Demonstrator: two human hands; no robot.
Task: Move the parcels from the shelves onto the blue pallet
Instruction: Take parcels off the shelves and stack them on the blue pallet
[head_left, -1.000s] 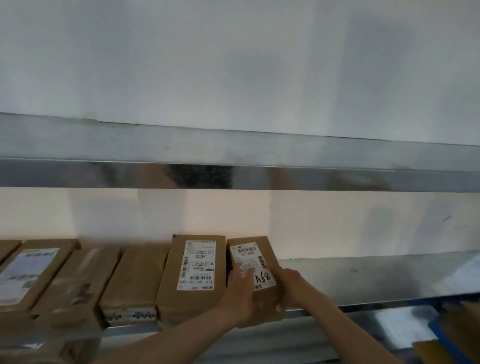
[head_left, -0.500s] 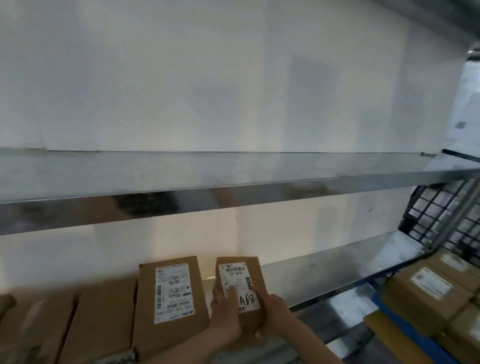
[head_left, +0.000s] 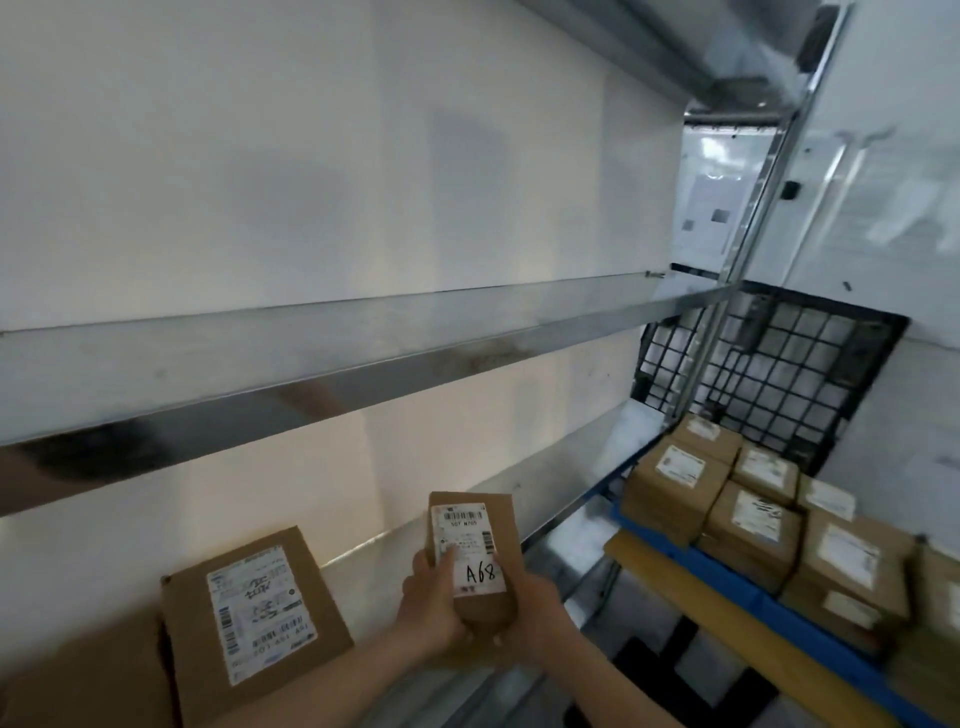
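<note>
A small brown parcel (head_left: 491, 525) with a white label marked "A68" is held up off the shelf. My left hand (head_left: 431, 603) grips its left side with the thumb across the label. My right hand (head_left: 535, 605) holds its lower right corner. A larger labelled parcel (head_left: 254, 623) lies on the metal shelf (head_left: 545, 478) to the left, with another brown parcel (head_left: 78, 680) beside it at the frame's edge. At the right, the blue pallet (head_left: 727, 571) carries several labelled brown parcels (head_left: 748, 519).
An upper metal shelf (head_left: 363, 353) runs across above my hands. A shelf upright (head_left: 753, 218) and a black wire grid (head_left: 779, 374) stand behind the pallet. A wooden board (head_left: 727, 634) lies along the pallet's near edge. White wall backs the shelves.
Both hands have lifted the A68 parcel off the shelf and carried it right, away from the larger parcel. My view has swung right, bringing the pallet and its parcels into sight.
</note>
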